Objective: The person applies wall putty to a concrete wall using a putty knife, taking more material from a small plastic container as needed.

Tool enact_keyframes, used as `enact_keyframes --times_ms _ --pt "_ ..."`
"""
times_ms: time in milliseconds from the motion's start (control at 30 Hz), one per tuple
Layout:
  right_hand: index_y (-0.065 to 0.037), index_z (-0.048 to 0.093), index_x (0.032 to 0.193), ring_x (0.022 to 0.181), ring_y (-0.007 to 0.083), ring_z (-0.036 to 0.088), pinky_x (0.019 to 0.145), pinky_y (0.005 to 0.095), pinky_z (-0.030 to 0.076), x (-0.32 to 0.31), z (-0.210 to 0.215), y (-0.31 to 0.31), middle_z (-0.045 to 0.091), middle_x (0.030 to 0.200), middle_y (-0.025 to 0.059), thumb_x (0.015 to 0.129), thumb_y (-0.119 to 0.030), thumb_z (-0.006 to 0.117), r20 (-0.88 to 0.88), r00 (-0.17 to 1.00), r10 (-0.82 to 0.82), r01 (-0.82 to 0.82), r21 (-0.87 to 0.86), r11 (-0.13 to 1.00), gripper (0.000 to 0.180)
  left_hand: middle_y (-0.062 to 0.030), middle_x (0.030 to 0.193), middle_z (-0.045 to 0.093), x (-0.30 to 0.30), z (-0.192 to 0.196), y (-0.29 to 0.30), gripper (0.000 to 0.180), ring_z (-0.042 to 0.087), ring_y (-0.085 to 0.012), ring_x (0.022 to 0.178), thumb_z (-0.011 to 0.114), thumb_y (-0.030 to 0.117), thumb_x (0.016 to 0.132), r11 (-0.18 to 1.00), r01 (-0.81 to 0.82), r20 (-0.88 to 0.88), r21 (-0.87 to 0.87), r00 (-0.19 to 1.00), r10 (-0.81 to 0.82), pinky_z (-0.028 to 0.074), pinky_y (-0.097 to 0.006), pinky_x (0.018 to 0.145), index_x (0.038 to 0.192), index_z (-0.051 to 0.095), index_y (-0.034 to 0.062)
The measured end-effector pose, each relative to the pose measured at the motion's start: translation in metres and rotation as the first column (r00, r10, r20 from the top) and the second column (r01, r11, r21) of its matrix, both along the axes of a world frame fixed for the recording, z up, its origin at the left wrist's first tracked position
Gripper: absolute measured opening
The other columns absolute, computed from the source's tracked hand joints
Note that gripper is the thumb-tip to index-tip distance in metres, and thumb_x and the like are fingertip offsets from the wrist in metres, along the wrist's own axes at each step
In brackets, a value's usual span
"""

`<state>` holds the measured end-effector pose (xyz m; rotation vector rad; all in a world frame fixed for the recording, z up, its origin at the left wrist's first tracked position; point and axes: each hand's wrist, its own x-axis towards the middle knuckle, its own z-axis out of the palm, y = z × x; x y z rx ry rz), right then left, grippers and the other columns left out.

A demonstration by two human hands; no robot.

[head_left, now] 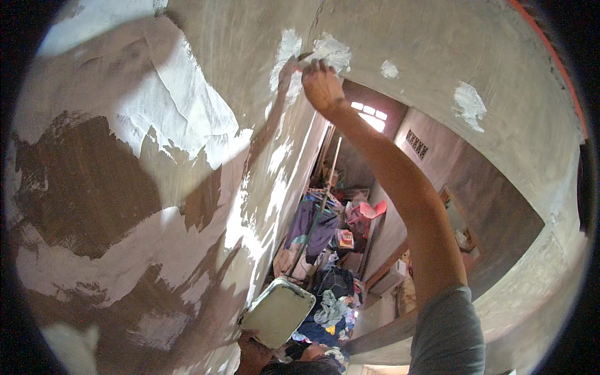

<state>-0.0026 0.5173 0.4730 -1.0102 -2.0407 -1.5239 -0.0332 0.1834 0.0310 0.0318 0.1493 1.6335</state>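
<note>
My right hand [322,89] reaches up to the corner edge of the plastered wall [206,37], fingers closed. Only a thin dark edge of the putty knife [304,56] in it shows. It is against a fresh patch of white putty [332,52], with another white smear just left of it. Low in the view, a shallow pale rectangular tray [279,315] with a dark, smeared rim is tilted beside the wall. My left hand [253,351] grips its lower edge, partly in shadow and with most fingers hidden under the tray.
White putty [187,94] covers much of the left wall in rough patches over bare brown areas. Smaller dabs [470,106] dot the surface at right. Past the opening lie heaped clothes [334,306], a long pole [333,162] and a bright window [370,115].
</note>
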Motion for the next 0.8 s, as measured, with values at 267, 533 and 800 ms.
enact_keyframes --times_ms 267,533,800 --pt "0.000 0.057 0.101 0.097 0.0304 0.053 0.084 0.0413 0.042 0.010 0.043 0.011 0.055 0.102 0.0183 0.079 -0.009 0.046 -0.109 0.964 0.244 -0.223 0.173 0.959 0.026 -0.0105 0.114 0.044 0.004 -0.005 0.000 0.063 0.041 -0.0302 0.110 0.055 0.016 0.059 0.995 -0.097 0.016 -0.009 0.995 0.097 0.041 -0.049 0.089 0.119 0.037 0.0162" --pt "-0.003 0.059 0.099 0.101 0.0300 0.050 0.082 0.0437 0.042 0.002 -0.015 0.008 0.056 0.101 0.0165 0.081 -0.013 0.044 0.038 0.997 0.074 -0.076 0.047 0.996 0.025 -0.0111 0.115 0.043 0.003 0.008 0.000 0.060 0.044 -0.0320 0.109 0.056 0.015 0.060 0.999 -0.033 0.019 -0.010 0.999 0.033 0.041 -0.050 0.088 0.118 0.038 0.0189" --pt "0.000 0.059 0.093 0.101 0.0287 0.050 0.083 0.0406 0.041 -0.001 0.046 0.003 0.055 0.103 0.0153 0.078 -0.009 0.048 -0.092 0.976 0.197 -0.186 0.119 0.975 0.021 -0.0110 0.114 0.044 0.006 0.019 0.000 0.060 0.044 -0.0330 0.108 0.057 0.010 0.060 0.997 -0.070 0.025 0.013 0.997 0.070 0.044 -0.050 0.086 0.117 0.038 0.0188"
